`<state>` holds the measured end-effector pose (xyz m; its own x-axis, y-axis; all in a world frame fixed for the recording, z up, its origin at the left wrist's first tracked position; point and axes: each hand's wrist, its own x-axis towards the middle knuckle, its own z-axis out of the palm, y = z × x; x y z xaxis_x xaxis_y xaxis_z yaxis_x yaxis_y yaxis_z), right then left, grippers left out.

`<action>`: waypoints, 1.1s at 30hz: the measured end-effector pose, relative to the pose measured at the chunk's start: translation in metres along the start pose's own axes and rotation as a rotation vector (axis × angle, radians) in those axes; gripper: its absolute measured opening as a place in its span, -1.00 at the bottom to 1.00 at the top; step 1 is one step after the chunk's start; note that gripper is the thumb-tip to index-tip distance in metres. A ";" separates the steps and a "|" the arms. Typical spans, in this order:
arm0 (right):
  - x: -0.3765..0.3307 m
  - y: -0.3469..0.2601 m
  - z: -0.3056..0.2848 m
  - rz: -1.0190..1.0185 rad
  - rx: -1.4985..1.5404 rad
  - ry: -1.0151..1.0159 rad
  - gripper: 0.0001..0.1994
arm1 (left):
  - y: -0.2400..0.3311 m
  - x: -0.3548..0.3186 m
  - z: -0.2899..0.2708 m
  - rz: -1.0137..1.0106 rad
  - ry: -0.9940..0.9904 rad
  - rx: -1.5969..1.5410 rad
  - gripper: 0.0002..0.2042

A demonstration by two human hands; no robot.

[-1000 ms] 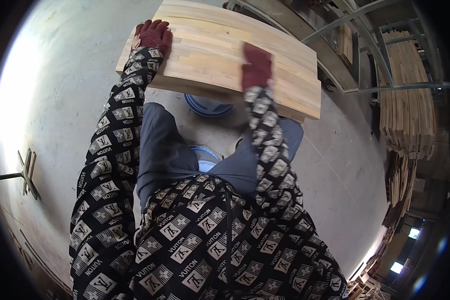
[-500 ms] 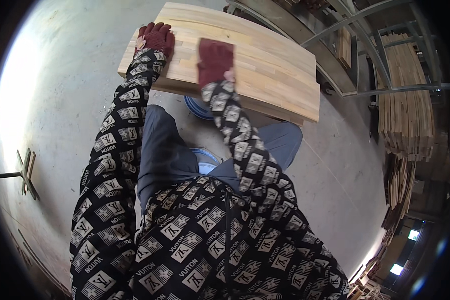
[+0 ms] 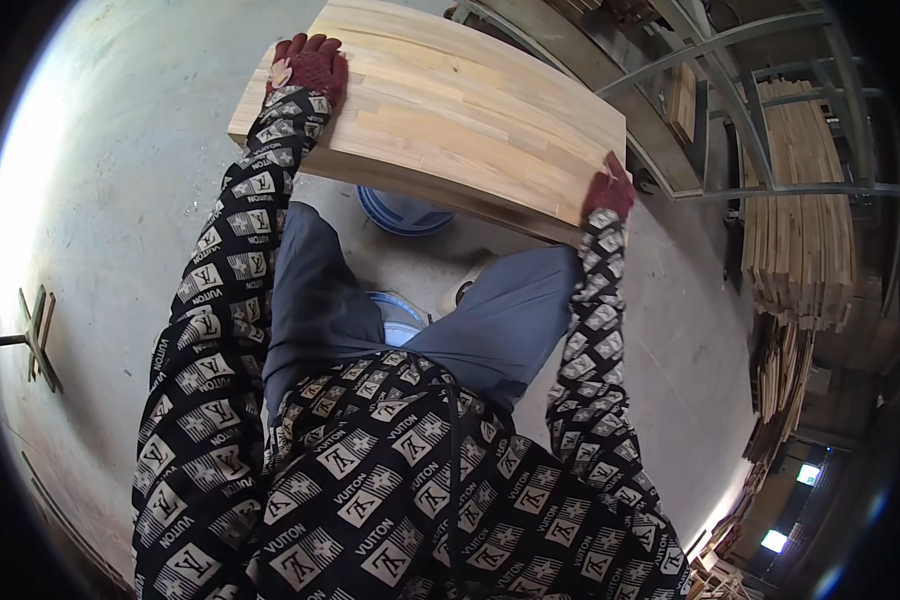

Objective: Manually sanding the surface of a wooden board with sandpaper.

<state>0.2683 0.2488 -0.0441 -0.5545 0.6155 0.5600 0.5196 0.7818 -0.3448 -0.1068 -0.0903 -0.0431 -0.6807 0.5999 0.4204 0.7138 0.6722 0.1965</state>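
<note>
Laminated wood panel point(image 3: 460, 105) across upper centre of frame, left hand point(image 3: 310, 68) open, flat on its left end, right hand point(image 3: 608, 192) at its right end, can't tell how open or gripping.

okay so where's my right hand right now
In the head view, your right hand is right of centre, at the near right corner of the wooden panel, just beyond your right knee.
</note>
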 end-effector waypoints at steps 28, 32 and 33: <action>-0.041 -0.184 0.074 -0.250 0.006 -0.057 -0.53 | 0.000 0.000 0.000 -0.008 0.004 -0.011 -0.56; -0.072 -0.264 0.091 -0.571 0.025 -0.251 -0.46 | -0.001 -0.001 0.003 0.014 0.009 -0.046 -0.56; -0.079 -0.256 0.090 -0.581 0.045 -0.259 -0.44 | -0.001 -0.001 0.003 0.016 0.017 -0.045 -0.56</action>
<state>0.1204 0.0092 -0.0675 -0.8796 0.0900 0.4670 0.0624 0.9953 -0.0743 -0.1078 -0.0901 -0.0466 -0.6663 0.6029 0.4388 0.7318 0.6418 0.2294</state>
